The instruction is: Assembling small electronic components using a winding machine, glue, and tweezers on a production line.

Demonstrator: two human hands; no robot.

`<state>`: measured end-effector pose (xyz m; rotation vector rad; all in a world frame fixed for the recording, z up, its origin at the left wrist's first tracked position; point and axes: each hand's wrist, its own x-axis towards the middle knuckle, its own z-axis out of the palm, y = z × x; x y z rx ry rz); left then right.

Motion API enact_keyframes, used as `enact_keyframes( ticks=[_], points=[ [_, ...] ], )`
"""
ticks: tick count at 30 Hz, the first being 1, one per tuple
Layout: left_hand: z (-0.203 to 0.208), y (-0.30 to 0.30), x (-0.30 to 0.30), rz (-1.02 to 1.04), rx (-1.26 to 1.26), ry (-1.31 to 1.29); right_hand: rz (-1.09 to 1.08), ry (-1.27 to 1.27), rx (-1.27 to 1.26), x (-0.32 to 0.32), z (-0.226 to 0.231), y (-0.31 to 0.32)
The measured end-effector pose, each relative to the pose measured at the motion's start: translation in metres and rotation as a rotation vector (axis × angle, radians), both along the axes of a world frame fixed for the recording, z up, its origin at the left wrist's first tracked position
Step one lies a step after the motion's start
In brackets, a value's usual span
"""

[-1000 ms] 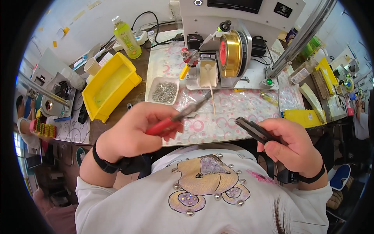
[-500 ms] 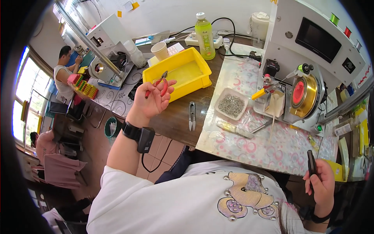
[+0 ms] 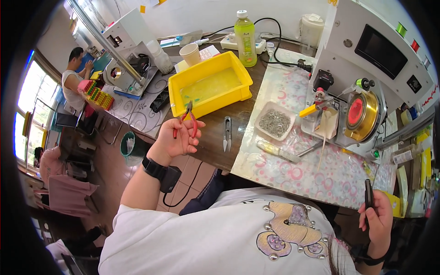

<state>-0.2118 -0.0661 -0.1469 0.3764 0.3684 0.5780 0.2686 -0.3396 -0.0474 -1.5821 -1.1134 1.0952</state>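
My left hand point(image 3: 172, 143) is closed loosely around a pair of red-handled pliers point(image 3: 194, 124), palm turned up and jaws pointing away from me. It hovers by the near left corner of a yellow plastic bin point(image 3: 250, 82), which has small green bits on its floor. At the lower right, my right hand point(image 3: 379, 222) grips a slim black object point(image 3: 368, 195) held upright; its kind is unclear. Thread snips point(image 3: 227, 134) lie on the brown tabletop between the bin and a square dish of small metal pieces point(image 3: 275, 121).
On the right stands a white machine point(image 3: 353, 55) with a dark screen and a gold spool point(image 3: 366, 117). A green drink bottle point(image 3: 245, 39), a paper cup point(image 3: 190, 54) and a power strip point(image 3: 229, 43) stand behind the bin. A co-worker point(image 3: 73, 80) sits at far left.
My left hand has lowered slightly with the pliers, turning so their jaws show more plainly. The view has shifted a little. My right hand still holds the black object.
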Motion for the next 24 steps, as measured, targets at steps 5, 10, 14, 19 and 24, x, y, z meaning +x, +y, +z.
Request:
enact_keyframes(
  ticks=[5,10,14,19,24],
  points=[
    [0.013,-0.011,0.007,-0.040,0.084,0.228,-0.046,-0.005,0.016,0.008,0.000,-0.007],
    [0.038,-0.032,0.061,0.026,0.531,0.962,-0.186,0.086,-0.007,0.014,-0.001,-0.008],
    [0.025,-0.028,0.066,0.049,0.707,1.219,-0.089,0.075,-0.055,0.005,0.021,0.007],
    [0.018,-0.016,0.088,-0.101,1.241,1.690,-0.059,0.135,0.002,0.008,0.019,-0.002],
    [0.007,-0.016,0.100,-0.150,1.539,2.007,-0.061,0.114,0.117,0.020,0.010,-0.008]
  ],
)
